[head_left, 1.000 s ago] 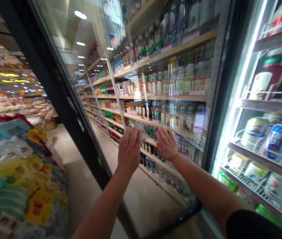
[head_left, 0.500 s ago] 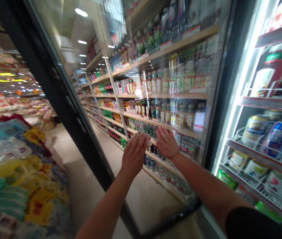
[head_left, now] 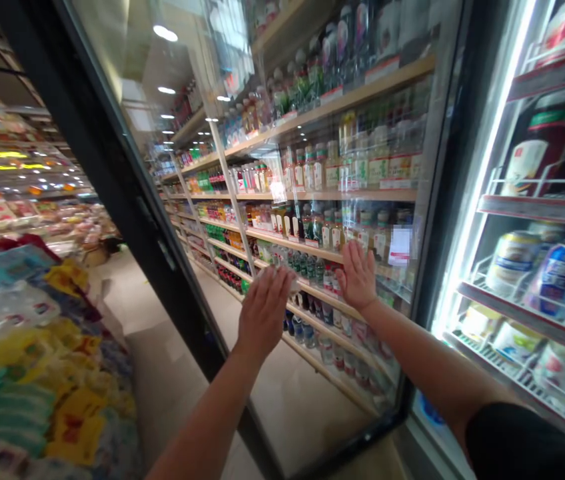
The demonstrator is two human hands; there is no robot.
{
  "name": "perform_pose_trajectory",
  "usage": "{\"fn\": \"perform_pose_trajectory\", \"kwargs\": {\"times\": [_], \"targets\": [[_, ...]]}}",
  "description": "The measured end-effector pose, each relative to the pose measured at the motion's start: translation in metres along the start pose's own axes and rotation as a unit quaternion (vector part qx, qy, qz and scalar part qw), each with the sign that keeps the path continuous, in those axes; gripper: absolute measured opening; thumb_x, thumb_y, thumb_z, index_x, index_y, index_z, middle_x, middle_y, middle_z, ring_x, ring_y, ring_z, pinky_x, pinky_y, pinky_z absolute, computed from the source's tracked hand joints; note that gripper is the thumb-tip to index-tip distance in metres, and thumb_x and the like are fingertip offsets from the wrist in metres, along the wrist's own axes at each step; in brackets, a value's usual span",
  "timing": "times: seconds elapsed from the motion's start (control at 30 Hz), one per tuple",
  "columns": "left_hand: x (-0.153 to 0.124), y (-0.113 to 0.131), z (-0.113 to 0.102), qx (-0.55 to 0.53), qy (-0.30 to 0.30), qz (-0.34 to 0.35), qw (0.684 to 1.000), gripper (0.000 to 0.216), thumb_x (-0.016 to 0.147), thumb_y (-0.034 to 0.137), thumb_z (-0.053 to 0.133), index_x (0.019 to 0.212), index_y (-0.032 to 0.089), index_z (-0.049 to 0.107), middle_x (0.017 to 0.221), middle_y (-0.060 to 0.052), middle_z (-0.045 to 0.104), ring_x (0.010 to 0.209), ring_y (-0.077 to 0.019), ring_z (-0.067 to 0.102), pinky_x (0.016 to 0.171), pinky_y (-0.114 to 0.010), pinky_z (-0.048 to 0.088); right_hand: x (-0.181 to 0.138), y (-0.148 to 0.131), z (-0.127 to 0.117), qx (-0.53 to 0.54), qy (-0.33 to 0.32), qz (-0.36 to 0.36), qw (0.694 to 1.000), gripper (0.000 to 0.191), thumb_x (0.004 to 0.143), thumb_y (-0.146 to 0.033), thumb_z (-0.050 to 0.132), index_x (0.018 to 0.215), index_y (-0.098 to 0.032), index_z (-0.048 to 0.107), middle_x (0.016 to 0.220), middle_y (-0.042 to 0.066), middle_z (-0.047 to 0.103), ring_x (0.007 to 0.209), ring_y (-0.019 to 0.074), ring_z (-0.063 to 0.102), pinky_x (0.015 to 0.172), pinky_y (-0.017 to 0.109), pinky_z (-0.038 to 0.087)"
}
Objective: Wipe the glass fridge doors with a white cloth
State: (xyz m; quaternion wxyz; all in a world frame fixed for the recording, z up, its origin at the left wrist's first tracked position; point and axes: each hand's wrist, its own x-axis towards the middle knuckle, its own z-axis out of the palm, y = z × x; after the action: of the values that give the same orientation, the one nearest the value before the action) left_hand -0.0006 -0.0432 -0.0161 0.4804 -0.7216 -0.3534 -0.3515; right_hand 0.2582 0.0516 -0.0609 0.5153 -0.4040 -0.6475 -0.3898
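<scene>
A glass cooler door (head_left: 312, 417) with a black frame stands swung open in front of me. My left hand (head_left: 264, 308) is at the glass, fingers together and bent over a small crumpled whitish tissue (head_left: 290, 280), which shows only at the fingertips. To its right, my right hand (head_left: 357, 277) lies flat toward the same pane with its fingers stretched out, holding nothing. Shelves of bottles (head_left: 332, 163) show through or in the glass behind both hands.
On the right is the lit cooler, its wire shelves (head_left: 537, 207) holding bottles, cans (head_left: 555, 277) and packs. Yellow and green packages (head_left: 72, 407) are piled at the left. Pale floor (head_left: 155, 333) runs between the pile and the door.
My right hand has moved right across the glass, away from my left hand. The left hand has shifted slightly left and down, still with the tissue.
</scene>
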Motion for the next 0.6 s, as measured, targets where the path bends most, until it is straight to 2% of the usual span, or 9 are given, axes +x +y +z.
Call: {"fn": "perform_pose_trajectory", "kwargs": {"times": [0.1, 0.23, 0.3, 0.33, 0.4, 0.47, 0.5, 0.53, 0.6], "targets": [[0.015, -0.008, -0.001, -0.013, -0.004, 0.028, 1.0, 0.062, 0.095, 0.011, 0.045, 0.155, 0.021, 0.033, 0.152, -0.007, 0.047, 0.152, -0.0217, 0.024, 0.125, -0.04, 0.023, -0.002, 0.0, 0.003, 0.001, -0.003, -0.002, 1.0, 0.067, 0.103, -0.033, 0.034, 0.162, -0.016, 0.008, 0.161, 0.016, 0.036, 0.153, 0.0266, 0.026, 0.125, 0.052, 0.018], [0.061, -0.038, -0.013, -0.005, 0.057, -0.067, 0.996, 0.06, 0.097, 0.019, 0.044, 0.156, 0.02, 0.032, 0.158, -0.01, 0.038, 0.153, -0.0268, 0.021, 0.124, -0.048, 0.024, -0.002, -0.002, 0.004, -0.001, -0.003, 0.001, 1.0, 0.067, 0.103, -0.032, 0.033, 0.162, -0.016, 0.008, 0.161, 0.016, 0.036, 0.152, 0.0273, 0.029, 0.124, 0.053, 0.019], [0.067, -0.034, -0.01, -0.002, 0.074, -0.107, 0.992, 0.059, 0.097, 0.021, 0.044, 0.155, 0.019, 0.033, 0.16, -0.011, 0.035, 0.154, -0.0288, 0.019, 0.124, -0.051, 0.023, -0.002, -0.002, 0.004, -0.002, -0.001, 0.002, 1.0, 0.067, 0.102, -0.031, 0.032, 0.162, -0.015, 0.008, 0.161, 0.016, 0.037, 0.152, 0.0273, 0.029, 0.124, 0.053, 0.019], [0.063, -0.027, -0.006, -0.005, 0.074, -0.104, 0.992, 0.059, 0.097, 0.019, 0.044, 0.155, 0.017, 0.033, 0.159, -0.012, 0.035, 0.154, -0.0291, 0.018, 0.124, -0.052, 0.023, -0.002, -0.002, 0.004, -0.002, -0.001, 0.002, 1.0, 0.067, 0.102, -0.031, 0.032, 0.162, -0.015, 0.009, 0.161, 0.016, 0.037, 0.152, 0.0272, 0.029, 0.124, 0.053, 0.019], [0.047, -0.005, 0.006, -0.01, 0.059, -0.041, 0.997, 0.058, 0.096, 0.013, 0.042, 0.154, 0.015, 0.036, 0.157, -0.012, 0.039, 0.153, -0.0279, 0.019, 0.124, -0.049, 0.024, -0.001, -0.002, 0.004, -0.001, -0.002, 0.004, 1.0, 0.067, 0.102, -0.031, 0.033, 0.162, -0.015, 0.009, 0.161, 0.016, 0.037, 0.152, 0.0271, 0.029, 0.124, 0.053, 0.019], [0.032, 0.012, 0.015, -0.019, 0.02, 0.075, 0.997, 0.057, 0.094, 0.009, 0.041, 0.151, 0.017, 0.04, 0.154, -0.007, 0.046, 0.152, -0.0232, 0.025, 0.125, -0.041, 0.025, -0.001, -0.003, 0.005, -0.004, -0.002, 0.004, 1.0, 0.067, 0.101, -0.03, 0.034, 0.162, -0.015, 0.009, 0.161, 0.016, 0.037, 0.152, 0.0271, 0.03, 0.124, 0.053, 0.019], [0.029, 0.014, 0.017, -0.022, 0.003, 0.109, 0.994, 0.057, 0.094, 0.008, 0.041, 0.15, 0.018, 0.042, 0.153, -0.005, 0.047, 0.151, -0.0216, 0.027, 0.125, -0.039, 0.025, -0.001, -0.003, 0.005, -0.006, -0.001, 0.004, 1.0, 0.067, 0.101, -0.03, 0.034, 0.162, -0.015, 0.009, 0.161, 0.016, 0.037, 0.152, 0.027, 0.029, 0.124, 0.053, 0.019], [0.03, 0.011, 0.016, -0.023, -0.008, 0.12, 0.992, 0.056, 0.094, 0.009, 0.04, 0.149, 0.019, 0.043, 0.153, -0.004, 0.047, 0.15, -0.0208, 0.028, 0.125, -0.038, 0.025, 0.0, -0.003, 0.005, -0.008, 0.003, 0.002, 1.0, 0.067, 0.101, -0.03, 0.034, 0.162, -0.014, 0.01, 0.161, 0.016, 0.037, 0.152, 0.0267, 0.029, 0.125, 0.053, 0.018], [0.045, -0.006, 0.007, -0.02, -0.005, 0.072, 0.997, 0.054, 0.096, 0.011, 0.038, 0.149, 0.019, 0.044, 0.155, -0.004, 0.044, 0.151, -0.0213, 0.026, 0.126, -0.04, 0.024, 0.0, -0.003, 0.005, -0.009, 0.013, -0.002, 1.0, 0.067, 0.101, -0.029, 0.033, 0.162, -0.013, 0.011, 0.16, 0.016, 0.038, 0.153, 0.0261, 0.027, 0.125, 0.052, 0.017]]}}
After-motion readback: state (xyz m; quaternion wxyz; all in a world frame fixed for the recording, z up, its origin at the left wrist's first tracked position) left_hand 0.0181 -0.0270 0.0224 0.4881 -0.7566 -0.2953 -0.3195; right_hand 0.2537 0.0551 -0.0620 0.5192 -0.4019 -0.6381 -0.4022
